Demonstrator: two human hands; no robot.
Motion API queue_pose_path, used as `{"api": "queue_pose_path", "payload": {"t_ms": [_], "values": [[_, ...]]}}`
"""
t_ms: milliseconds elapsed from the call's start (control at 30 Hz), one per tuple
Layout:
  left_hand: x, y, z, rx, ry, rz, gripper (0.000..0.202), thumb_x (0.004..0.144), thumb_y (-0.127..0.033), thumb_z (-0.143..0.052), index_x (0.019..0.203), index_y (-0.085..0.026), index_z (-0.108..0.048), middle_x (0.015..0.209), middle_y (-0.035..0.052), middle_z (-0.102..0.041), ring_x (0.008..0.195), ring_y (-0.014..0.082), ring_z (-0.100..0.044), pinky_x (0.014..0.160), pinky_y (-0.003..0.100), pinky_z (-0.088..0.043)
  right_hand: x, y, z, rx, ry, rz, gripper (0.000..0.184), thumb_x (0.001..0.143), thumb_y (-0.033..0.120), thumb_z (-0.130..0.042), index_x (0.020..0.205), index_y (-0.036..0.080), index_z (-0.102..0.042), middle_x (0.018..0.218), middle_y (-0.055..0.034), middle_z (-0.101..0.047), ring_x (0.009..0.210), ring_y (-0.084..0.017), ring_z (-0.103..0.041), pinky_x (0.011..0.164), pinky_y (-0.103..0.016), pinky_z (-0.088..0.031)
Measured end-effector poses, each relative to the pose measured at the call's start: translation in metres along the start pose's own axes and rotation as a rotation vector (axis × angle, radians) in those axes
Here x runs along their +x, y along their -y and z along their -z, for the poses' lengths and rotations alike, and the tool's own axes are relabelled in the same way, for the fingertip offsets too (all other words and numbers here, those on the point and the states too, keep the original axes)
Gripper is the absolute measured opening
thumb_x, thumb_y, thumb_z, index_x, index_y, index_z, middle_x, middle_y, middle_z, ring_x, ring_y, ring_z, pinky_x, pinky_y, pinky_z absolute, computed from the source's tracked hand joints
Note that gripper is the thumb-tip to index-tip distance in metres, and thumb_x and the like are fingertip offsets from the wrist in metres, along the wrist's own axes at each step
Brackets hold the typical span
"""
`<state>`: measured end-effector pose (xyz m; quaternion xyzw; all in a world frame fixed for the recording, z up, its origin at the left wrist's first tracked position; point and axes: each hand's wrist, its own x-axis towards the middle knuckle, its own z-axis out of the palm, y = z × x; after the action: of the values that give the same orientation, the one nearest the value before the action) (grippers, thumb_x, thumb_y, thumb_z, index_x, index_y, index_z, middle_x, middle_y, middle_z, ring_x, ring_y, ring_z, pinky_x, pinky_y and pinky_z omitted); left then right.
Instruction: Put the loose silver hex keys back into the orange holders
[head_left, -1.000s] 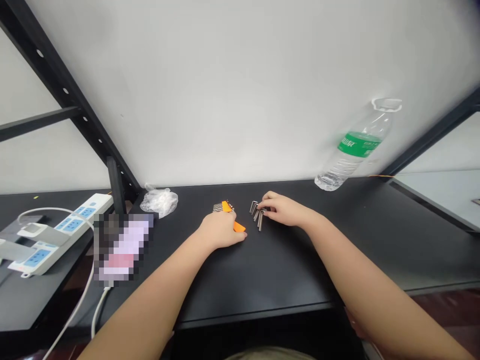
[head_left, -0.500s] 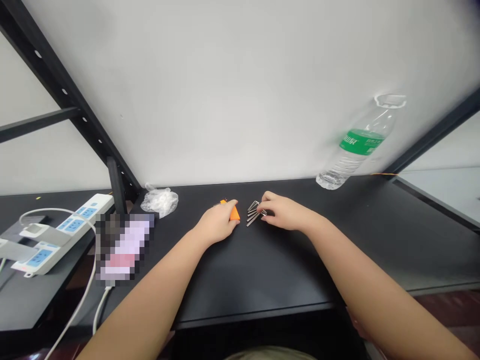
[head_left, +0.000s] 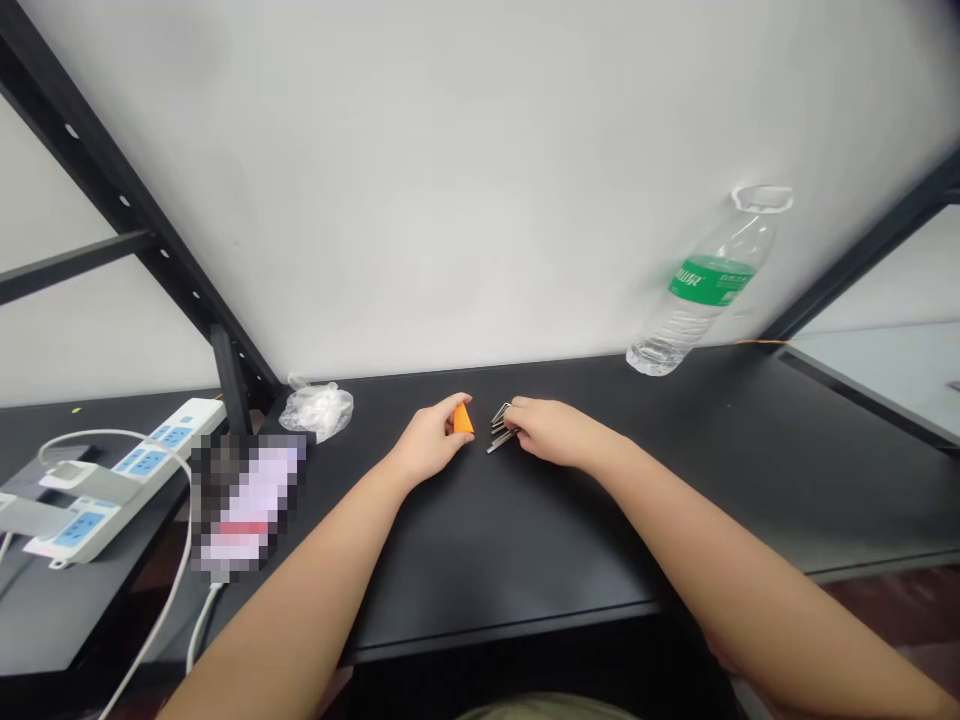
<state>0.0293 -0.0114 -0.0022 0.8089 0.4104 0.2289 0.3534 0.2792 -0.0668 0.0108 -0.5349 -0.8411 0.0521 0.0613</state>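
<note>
Between the thumb and fingers of my left hand [head_left: 427,442] is a small orange plastic holder [head_left: 463,420], close to the desk top. Its far side is hidden by my fingers. Just to the right lie several silver L-shaped hex keys [head_left: 500,436], bunched together with their ends pointing left. My right hand [head_left: 553,430] is closed over their right part, fingers curled down around them, so how many it grips cannot be seen. A short gap separates the keys from the orange holder.
A crumpled clear plastic bag [head_left: 318,409] lies at the back left of the black desk [head_left: 517,560]. Nearer left are a blurred-out phone [head_left: 251,505] on a white cable and a power strip [head_left: 135,480]. A large water bottle [head_left: 694,300] stands against the wall at right.
My left hand has turned so the orange holder shows more upright between thumb and fingers. My right fingers have closed further over the hex keys. The view has shifted slightly.
</note>
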Motion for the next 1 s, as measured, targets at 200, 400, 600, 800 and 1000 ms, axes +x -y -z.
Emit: {"api": "queue_pose_path", "payload": {"t_ms": [200,400,600,800,1000], "values": [[0.002,0.004,0.001,-0.091,0.005,-0.010,0.058,0.082,-0.024,-0.070,0.139,-0.027,-0.058,0.096,0.0010,-0.069,0.085,0.0162,-0.065,0.085,0.030,-0.053,0.001,0.003,-0.006,0.037,-0.028,-0.061,0.024,0.082,0.005,-0.054,0.098,0.021,-0.061,0.096,-0.0055,-0.065,0.077,-0.018,-0.059,0.066,-0.027,-0.039],[0.001,0.003,0.005,-0.151,0.021,-0.003,0.058,0.081,-0.026,-0.072,0.137,-0.025,-0.059,0.099,0.0022,-0.069,0.085,0.0156,-0.064,0.084,0.030,-0.054,0.003,-0.011,-0.002,0.459,-0.064,-0.061,0.012,0.077,0.013,-0.060,0.085,0.020,-0.065,0.088,-0.0029,-0.066,0.075,-0.016,-0.059,0.070,-0.027,-0.046],[0.000,0.001,0.008,-0.182,0.055,-0.030,0.061,0.082,-0.029,-0.073,0.140,-0.024,-0.058,0.093,0.0001,-0.065,0.079,0.0137,-0.060,0.080,0.029,-0.053,0.003,-0.019,-0.005,1.063,-0.070,-0.179,0.020,0.082,0.035,-0.071,0.091,0.018,-0.067,0.071,-0.0006,-0.063,0.060,-0.014,-0.057,0.054,-0.026,-0.047],[-0.001,0.000,0.007,-0.198,0.040,-0.044,0.062,0.082,-0.032,-0.073,0.141,-0.025,-0.057,0.093,-0.0003,-0.064,0.079,0.0135,-0.059,0.078,0.028,-0.052,0.002,-0.017,-0.003,1.129,-0.093,-0.212,0.028,0.078,0.041,-0.078,0.090,0.017,-0.070,0.069,-0.0019,-0.065,0.056,-0.013,-0.057,0.049,-0.026,-0.048],[-0.003,-0.004,0.006,-0.220,0.041,-0.027,0.064,0.081,-0.034,-0.074,0.142,-0.024,-0.057,0.090,-0.0001,-0.065,0.079,0.0145,-0.060,0.078,0.029,-0.052,0.000,-0.019,0.000,1.138,-0.032,-0.241,0.025,0.077,0.038,-0.080,0.086,0.016,-0.072,0.071,-0.0034,-0.068,0.055,-0.013,-0.059,0.047,-0.026,-0.050]]}}
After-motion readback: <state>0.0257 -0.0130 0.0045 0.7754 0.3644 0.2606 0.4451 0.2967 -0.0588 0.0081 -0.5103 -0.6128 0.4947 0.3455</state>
